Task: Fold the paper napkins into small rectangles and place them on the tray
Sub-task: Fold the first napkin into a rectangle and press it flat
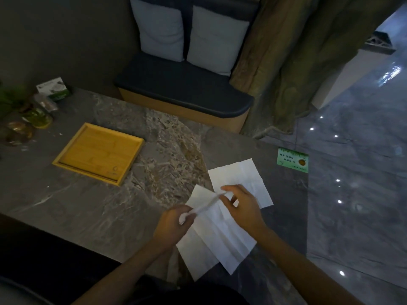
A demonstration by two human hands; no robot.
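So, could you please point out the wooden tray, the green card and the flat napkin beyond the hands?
wooden tray (66, 162), head view, near-left rim.
green card (292, 160), head view, its middle.
flat napkin (242, 175), head view, bare centre.

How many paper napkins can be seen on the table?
3, maybe more underneath. One napkin lies flat beyond the hands. One larger napkin lies under the hands, possibly two overlapping sheets. One rolled napkin is held between the left hand and right hand.
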